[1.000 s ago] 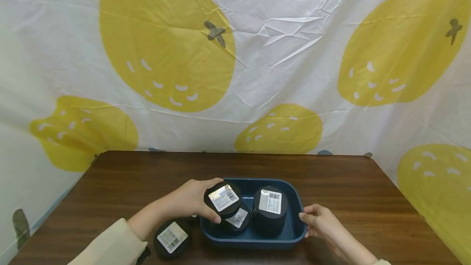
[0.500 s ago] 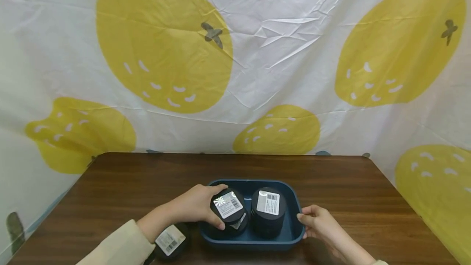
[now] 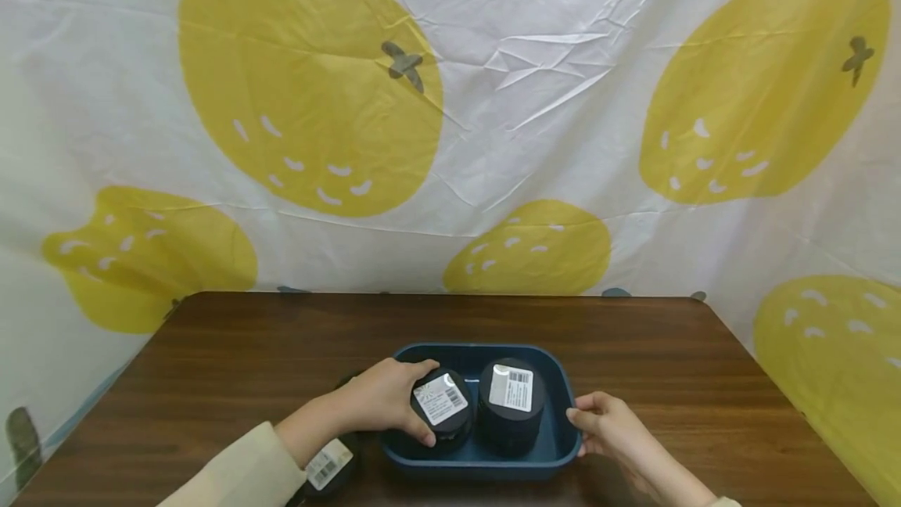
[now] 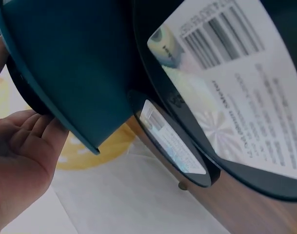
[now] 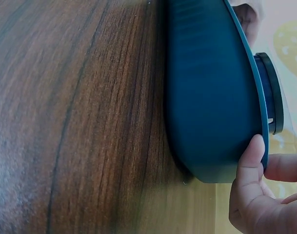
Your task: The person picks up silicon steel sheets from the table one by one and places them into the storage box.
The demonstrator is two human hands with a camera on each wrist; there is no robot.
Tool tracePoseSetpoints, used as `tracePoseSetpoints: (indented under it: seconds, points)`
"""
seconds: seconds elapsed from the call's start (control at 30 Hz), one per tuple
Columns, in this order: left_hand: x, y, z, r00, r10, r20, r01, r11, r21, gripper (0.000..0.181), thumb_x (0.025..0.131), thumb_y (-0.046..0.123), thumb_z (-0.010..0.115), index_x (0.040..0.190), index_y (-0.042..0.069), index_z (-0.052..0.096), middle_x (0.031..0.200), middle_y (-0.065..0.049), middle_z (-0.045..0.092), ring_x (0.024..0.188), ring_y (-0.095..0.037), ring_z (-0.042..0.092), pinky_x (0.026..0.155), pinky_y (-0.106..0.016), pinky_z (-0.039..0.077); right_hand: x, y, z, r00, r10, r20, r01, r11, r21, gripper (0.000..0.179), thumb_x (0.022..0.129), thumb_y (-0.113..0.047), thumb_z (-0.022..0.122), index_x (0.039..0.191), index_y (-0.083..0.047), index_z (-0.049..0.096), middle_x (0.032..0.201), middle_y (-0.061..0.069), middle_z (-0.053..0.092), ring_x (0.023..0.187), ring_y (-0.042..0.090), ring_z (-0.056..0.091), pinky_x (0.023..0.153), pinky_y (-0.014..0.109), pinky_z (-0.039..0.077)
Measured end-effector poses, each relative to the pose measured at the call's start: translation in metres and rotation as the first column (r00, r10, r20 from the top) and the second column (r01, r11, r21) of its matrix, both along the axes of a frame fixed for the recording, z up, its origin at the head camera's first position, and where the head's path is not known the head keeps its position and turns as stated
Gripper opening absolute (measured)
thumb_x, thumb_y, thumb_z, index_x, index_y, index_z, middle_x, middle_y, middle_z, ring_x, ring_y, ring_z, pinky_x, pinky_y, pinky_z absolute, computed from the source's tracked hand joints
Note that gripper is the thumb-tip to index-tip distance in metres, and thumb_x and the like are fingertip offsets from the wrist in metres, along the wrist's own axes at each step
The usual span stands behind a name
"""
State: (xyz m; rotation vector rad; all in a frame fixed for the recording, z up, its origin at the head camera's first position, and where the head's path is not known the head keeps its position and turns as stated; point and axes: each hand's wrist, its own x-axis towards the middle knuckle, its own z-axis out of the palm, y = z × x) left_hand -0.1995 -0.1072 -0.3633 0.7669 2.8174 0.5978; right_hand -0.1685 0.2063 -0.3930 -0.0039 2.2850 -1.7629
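Note:
A blue plastic bin (image 3: 486,465) stands on the table with black round spools in it, each bearing a white barcode label. My left hand (image 3: 390,399) grips a spool (image 3: 442,399) by its sides, low in the bin's left half; what lies beneath it is mostly hidden. Beside it, a stack of spools (image 3: 511,390) fills the right half. At the bin's right end, my right hand (image 3: 608,425) pinches the rim between thumb and fingers, which the right wrist view also shows, with the bin wall (image 5: 216,97) upright.
Outside the bin, left of it, a labelled spool (image 3: 329,464) lies on the brown wooden table (image 3: 704,382), partly under my left forearm. The left wrist view shows a second loose spool (image 4: 170,139) behind a near one (image 4: 236,87). A lemon-print cloth (image 3: 535,100) hangs behind.
My left hand has moved right and lowered its spool onto the left side of the bin, covering the labelled spool seen there before. The right hand stays on the rim.

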Motion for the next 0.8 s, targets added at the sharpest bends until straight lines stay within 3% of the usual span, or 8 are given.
tracePoseSetpoints:
  seconds: [0.4, 0.8]
  points:
    - [-0.004, 0.006, -0.012, 0.999, -0.033, -0.032, 0.031, 0.998, -0.054, 0.095, 0.055, 0.048, 0.085, 0.131, 0.003, 0.049, 0.099, -0.006, 0.065, 0.077, -0.013, 0.055, 0.070, -0.030, 0.048, 0.000, -0.001, -0.001, 1.000, -0.004, 0.005, 0.004, 1.000, -0.003, 0.036, 0.092, -0.007, 0.052, 0.113, 0.019, 0.039, 0.084, 0.014, 0.054, 0.061, 0.018, 0.053, 0.056, 0.027, 0.049]
    - [-0.004, 0.010, -0.013, 0.999, -0.013, -0.036, 0.011, 0.998, -0.061, 0.096, 0.054, 0.045, 0.087, 0.129, -0.001, 0.049, 0.096, -0.007, 0.066, 0.075, -0.014, 0.055, 0.069, -0.032, 0.050, 0.000, 0.000, -0.002, 1.000, -0.007, 0.000, 0.007, 1.000, -0.001, 0.034, 0.092, -0.005, 0.052, 0.113, 0.019, 0.040, 0.085, 0.014, 0.053, 0.061, 0.018, 0.052, 0.056, 0.027, 0.049]
